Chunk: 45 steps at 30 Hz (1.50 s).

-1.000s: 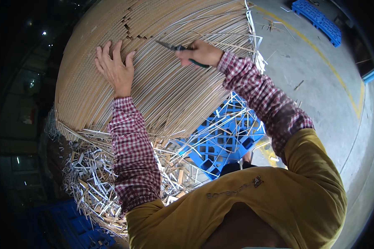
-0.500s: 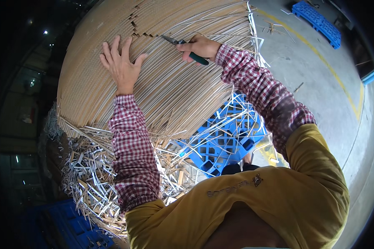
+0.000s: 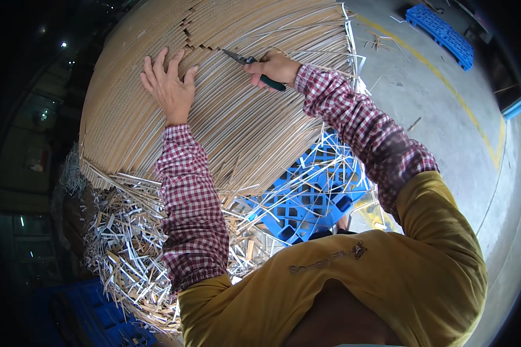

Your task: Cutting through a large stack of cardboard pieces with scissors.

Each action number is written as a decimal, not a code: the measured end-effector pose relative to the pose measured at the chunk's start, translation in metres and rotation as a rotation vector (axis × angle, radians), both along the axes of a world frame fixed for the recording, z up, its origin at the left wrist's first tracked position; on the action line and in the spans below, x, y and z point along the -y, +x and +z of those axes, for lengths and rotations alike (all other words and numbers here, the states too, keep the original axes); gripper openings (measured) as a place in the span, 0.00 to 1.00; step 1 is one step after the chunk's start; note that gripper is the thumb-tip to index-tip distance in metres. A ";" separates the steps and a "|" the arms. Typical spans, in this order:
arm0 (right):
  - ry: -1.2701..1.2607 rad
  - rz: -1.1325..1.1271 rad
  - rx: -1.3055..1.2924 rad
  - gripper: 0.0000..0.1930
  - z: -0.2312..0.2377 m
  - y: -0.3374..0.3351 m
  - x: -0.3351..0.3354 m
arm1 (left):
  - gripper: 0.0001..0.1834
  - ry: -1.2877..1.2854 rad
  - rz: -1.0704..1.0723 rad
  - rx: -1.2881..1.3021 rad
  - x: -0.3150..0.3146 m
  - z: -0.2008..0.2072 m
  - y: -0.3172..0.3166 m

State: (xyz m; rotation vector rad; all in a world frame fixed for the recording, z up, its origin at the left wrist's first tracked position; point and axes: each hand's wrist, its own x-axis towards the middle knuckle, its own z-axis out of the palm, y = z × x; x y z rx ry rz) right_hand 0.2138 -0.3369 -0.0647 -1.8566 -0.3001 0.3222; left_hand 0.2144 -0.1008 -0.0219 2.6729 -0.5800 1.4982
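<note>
A large stack of brown cardboard sheets [image 3: 127,110] spreads before me, its edges fanned in thin layers with pale strips between them. Fingers spread, my left hand [image 3: 171,87] lies flat on the left part of these layers. My right hand [image 3: 276,67] is closed around pliers [image 3: 266,80] with dark green handles and a narrow metal nose. The nose points left, its tip at the stepped row of dark gaps in the stack. Whether the jaws grip anything is too small to tell.
Below the stack, a blue plastic pallet [image 3: 298,211] carries loose strips. A heap of cardboard and paper scraps [image 3: 136,254] lies at the lower left. Another blue pallet [image 3: 440,32] sits on the grey floor [image 3: 446,133] at far right, beyond a yellow line.
My right hand and the pliers have shifted slightly left. The left hand has moved a little, its thumb now nearer the fingers. The stack looks the same.
</note>
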 end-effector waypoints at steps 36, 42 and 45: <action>0.370 -0.026 0.208 0.13 -0.049 -0.038 -0.007 | 0.31 0.162 -0.050 0.006 0.017 0.016 0.008; 0.106 0.703 -0.185 0.16 -0.140 -0.174 0.050 | 0.31 0.186 -0.037 0.029 0.014 0.016 0.008; 0.317 0.699 -0.009 0.20 -0.086 -0.147 0.081 | 0.31 0.207 -0.008 0.041 0.009 0.015 0.006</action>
